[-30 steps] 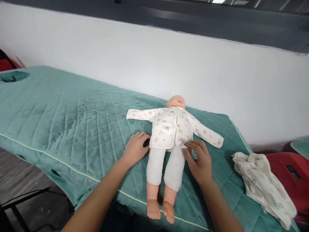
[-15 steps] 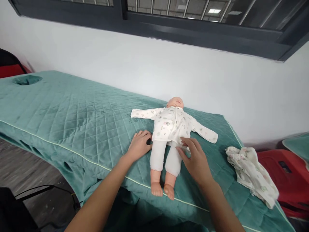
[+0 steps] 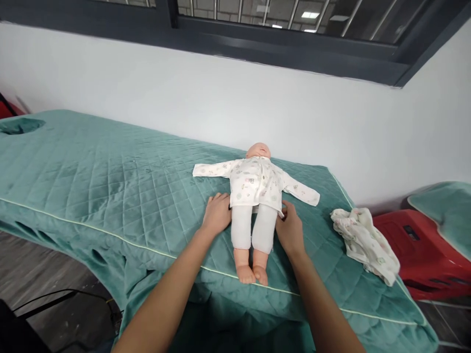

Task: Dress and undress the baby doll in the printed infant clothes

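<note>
A baby doll (image 3: 255,196) lies on its back on a teal quilted massage bed (image 3: 110,186), head toward the wall, bare feet at the near edge. It wears a white patterned shirt with sleeves spread out and white leggings. My left hand (image 3: 218,214) rests on the bed against the doll's hip on the left, fingers curled at the shirt hem. My right hand (image 3: 289,226) lies against the doll's other hip, fingers closed at the hem on that side.
A crumpled white patterned garment (image 3: 364,239) lies on the bed's right end. A red stool (image 3: 423,250) stands beyond it, with another teal bed (image 3: 445,211) at far right. A white wall and a barred window run behind. Dark cables cross the floor at lower left.
The view has pulled back and tilted up. My right hand came down from over the doll's thighs to its right hip; my left hand shifted closer against the left hip.
</note>
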The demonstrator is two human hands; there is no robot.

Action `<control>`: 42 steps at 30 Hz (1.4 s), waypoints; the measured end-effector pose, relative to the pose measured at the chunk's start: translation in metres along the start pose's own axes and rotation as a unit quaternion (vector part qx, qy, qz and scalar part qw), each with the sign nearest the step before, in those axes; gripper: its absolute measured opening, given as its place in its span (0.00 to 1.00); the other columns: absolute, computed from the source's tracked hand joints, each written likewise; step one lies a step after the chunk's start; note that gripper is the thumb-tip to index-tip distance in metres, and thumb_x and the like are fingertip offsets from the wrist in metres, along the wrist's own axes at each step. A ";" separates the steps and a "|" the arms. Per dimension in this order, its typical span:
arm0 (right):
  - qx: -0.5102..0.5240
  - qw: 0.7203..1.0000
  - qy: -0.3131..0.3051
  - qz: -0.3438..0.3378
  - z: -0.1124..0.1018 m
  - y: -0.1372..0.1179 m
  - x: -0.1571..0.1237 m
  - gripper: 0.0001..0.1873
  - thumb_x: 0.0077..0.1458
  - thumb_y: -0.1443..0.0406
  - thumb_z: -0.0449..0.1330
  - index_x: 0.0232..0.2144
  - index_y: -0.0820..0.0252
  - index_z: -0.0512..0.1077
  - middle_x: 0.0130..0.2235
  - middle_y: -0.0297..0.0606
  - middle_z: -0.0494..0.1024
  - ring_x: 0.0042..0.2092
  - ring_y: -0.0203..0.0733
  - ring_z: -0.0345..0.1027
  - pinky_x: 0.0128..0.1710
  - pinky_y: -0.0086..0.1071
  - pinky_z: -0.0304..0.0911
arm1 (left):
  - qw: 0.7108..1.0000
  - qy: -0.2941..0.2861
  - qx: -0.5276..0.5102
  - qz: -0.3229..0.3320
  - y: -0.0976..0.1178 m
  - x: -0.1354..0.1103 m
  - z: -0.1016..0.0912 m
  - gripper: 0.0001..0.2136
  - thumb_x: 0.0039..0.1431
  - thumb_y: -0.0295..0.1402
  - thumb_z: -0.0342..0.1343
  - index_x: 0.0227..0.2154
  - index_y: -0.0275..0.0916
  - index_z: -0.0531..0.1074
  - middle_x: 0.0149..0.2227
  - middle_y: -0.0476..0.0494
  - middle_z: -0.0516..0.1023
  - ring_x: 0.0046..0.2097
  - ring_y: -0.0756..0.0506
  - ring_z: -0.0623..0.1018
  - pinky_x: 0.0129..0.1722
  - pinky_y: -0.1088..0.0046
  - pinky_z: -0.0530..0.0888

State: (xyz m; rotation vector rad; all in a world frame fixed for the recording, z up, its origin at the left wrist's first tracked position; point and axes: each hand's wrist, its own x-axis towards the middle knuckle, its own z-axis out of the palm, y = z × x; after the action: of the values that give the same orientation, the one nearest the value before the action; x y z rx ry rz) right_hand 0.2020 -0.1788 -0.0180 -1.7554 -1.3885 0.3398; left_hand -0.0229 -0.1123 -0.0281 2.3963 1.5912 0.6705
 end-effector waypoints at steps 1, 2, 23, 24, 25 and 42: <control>-0.013 1.000 -0.003 0.002 -0.001 -0.002 0.000 0.25 0.58 0.57 0.55 0.54 0.62 0.70 0.35 0.39 0.78 0.35 0.46 0.70 0.39 0.40 0.66 | 1.000 0.009 -0.015 -0.002 -0.001 -0.001 0.000 0.06 0.64 0.29 0.51 0.33 0.41 0.73 0.41 0.41 0.79 0.45 0.38 0.74 0.44 0.60 0.66; -0.026 1.000 -0.005 0.005 -0.003 -0.002 0.000 0.23 0.58 0.57 0.54 0.53 0.61 0.71 0.34 0.39 0.77 0.34 0.46 0.70 0.38 0.39 0.65 | 0.999 0.020 -0.033 -0.008 -0.004 -0.003 0.000 0.07 0.65 0.29 0.51 0.31 0.41 0.71 0.39 0.41 0.79 0.44 0.39 0.74 0.43 0.61 0.66; -0.052 0.950 -0.060 -0.301 -0.006 -0.036 0.033 0.28 0.65 0.68 0.49 0.66 0.52 0.65 0.68 0.40 0.67 0.69 0.48 0.58 0.69 0.53 0.56 | 0.995 0.083 -0.014 -0.053 -0.009 -0.031 -0.003 0.11 0.67 0.32 0.49 0.27 0.42 0.68 0.36 0.42 0.76 0.42 0.40 0.73 0.43 0.62 0.67; -0.050 0.948 -0.071 -0.307 -0.006 -0.035 0.031 0.28 0.65 0.68 0.49 0.66 0.52 0.65 0.68 0.40 0.66 0.70 0.48 0.57 0.69 0.54 0.55 | 0.995 0.082 -0.018 -0.053 -0.009 -0.031 -0.004 0.11 0.67 0.32 0.49 0.27 0.42 0.68 0.36 0.42 0.76 0.42 0.39 0.73 0.43 0.62 0.67; -0.053 0.945 -0.082 -0.312 -0.005 -0.033 0.029 0.29 0.65 0.68 0.49 0.66 0.52 0.64 0.69 0.40 0.65 0.71 0.49 0.56 0.69 0.55 0.54 | 0.995 0.081 -0.021 -0.051 -0.008 -0.032 -0.004 0.11 0.67 0.32 0.48 0.28 0.42 0.68 0.37 0.42 0.76 0.43 0.39 0.73 0.43 0.62 0.67; 0.082 0.984 -0.071 -0.142 0.001 -0.036 0.086 0.29 0.64 0.52 0.57 0.63 0.55 0.68 0.67 0.42 0.67 0.69 0.52 0.59 0.70 0.53 0.51 | 0.934 0.157 -0.318 -0.040 -0.010 -0.043 -0.011 0.16 0.65 0.36 0.50 0.21 0.42 0.57 0.26 0.49 0.67 0.33 0.47 0.69 0.37 0.68 0.66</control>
State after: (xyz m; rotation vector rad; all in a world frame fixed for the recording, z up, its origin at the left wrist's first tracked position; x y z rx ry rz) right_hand 0.2073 -0.1004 0.0327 -1.4005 -1.6394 0.4154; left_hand -0.0504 -0.1482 -0.0339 1.8010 1.2833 1.3617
